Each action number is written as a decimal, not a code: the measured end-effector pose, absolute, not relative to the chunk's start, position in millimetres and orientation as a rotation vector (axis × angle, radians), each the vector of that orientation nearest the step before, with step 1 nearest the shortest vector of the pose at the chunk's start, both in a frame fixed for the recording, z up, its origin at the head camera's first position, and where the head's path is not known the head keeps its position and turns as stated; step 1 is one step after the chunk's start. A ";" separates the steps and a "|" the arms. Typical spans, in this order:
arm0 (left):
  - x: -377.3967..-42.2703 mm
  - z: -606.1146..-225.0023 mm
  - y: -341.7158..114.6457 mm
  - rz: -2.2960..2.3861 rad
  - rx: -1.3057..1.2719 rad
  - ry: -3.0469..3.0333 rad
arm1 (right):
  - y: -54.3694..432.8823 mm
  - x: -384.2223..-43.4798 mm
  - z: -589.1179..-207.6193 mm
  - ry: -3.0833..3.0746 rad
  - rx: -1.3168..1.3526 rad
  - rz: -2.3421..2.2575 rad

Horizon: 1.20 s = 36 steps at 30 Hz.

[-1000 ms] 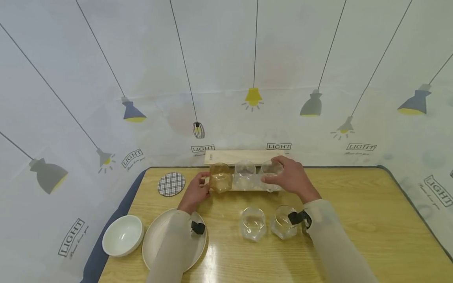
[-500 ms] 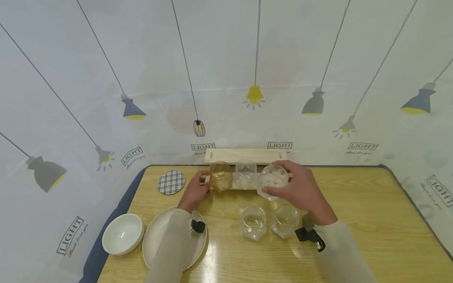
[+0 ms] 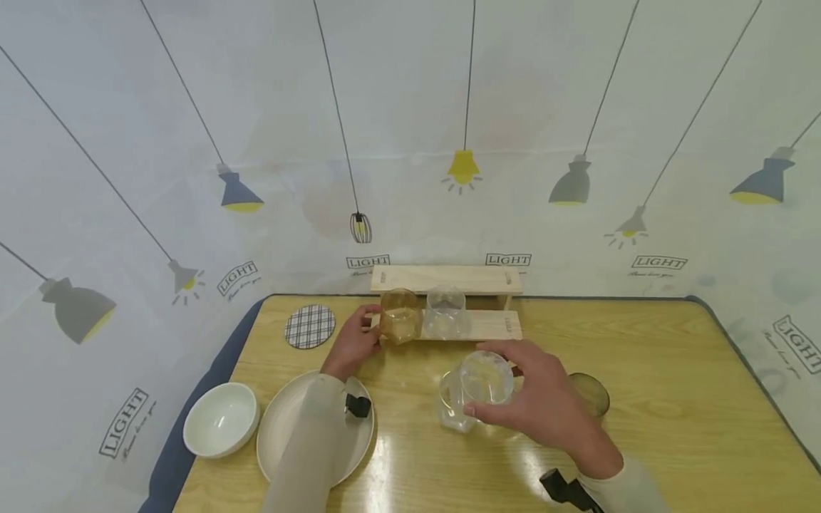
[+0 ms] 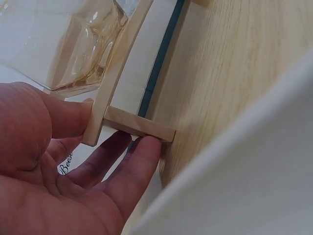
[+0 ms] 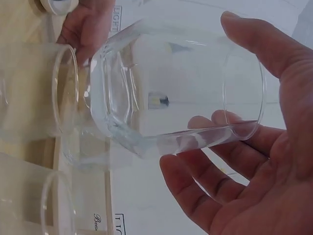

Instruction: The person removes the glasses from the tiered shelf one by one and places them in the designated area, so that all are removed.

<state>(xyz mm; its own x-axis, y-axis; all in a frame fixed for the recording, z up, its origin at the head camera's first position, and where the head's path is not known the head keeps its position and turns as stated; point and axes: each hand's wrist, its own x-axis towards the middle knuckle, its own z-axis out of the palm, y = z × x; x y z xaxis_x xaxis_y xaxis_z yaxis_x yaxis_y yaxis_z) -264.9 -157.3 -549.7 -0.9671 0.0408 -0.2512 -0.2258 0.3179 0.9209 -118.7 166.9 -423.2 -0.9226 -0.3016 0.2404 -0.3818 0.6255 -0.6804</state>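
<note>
My right hand (image 3: 535, 395) holds a clear faceted glass (image 3: 485, 377) above the table, thumb on one side and fingers on the other. In the right wrist view the glass (image 5: 166, 88) fills the middle. At the table's back stands a two-tier wooden rack (image 3: 494, 325). My left hand (image 3: 353, 343) grips its left end; the left wrist view shows the thumb by the shelf edge (image 4: 115, 73) and fingertips under the support. An amber glass (image 3: 400, 324) and a clear glass (image 3: 447, 320) stand on the lower shelf.
Another clear glass (image 3: 451, 413) stands on the table, partly behind the held one. A brownish glass (image 3: 590, 395) shows beyond my right hand. To the left are a plaid coaster (image 3: 310, 326), a white bowl (image 3: 221, 420) and a plate (image 3: 272, 427) under my left sleeve.
My right hand has lifted the clear glass off the right end of the rack's lower shelf and carried it toward me, over the glasses on the table. The left hand stays at the rack.
</note>
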 end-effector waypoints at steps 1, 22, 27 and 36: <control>-265.1 -548.9 -156.7 1.702 -0.169 2.359 | 166.7 -114.5 -424.8 -2.729 0.595 1.172; -266.2 -545.9 -153.6 1.686 -0.151 2.397 | 156.3 -67.3 -492.6 -2.790 0.759 1.100; -268.0 -546.1 -155.5 1.679 -0.174 2.382 | 151.6 -67.4 -505.4 -2.883 0.729 1.020; -265.8 -544.6 -152.8 1.695 -0.211 2.370 | 148.9 -63.7 -519.9 -2.851 0.744 0.944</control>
<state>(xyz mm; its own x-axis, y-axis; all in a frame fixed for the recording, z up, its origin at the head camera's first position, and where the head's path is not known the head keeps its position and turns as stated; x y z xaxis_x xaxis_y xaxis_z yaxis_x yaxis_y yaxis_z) -265.8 -152.8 -544.6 -0.9656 0.0110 -0.2598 -0.2424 0.3243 0.9144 -63.7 148.9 -519.9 -0.8834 -0.4282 0.1902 -0.4571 0.6984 -0.5507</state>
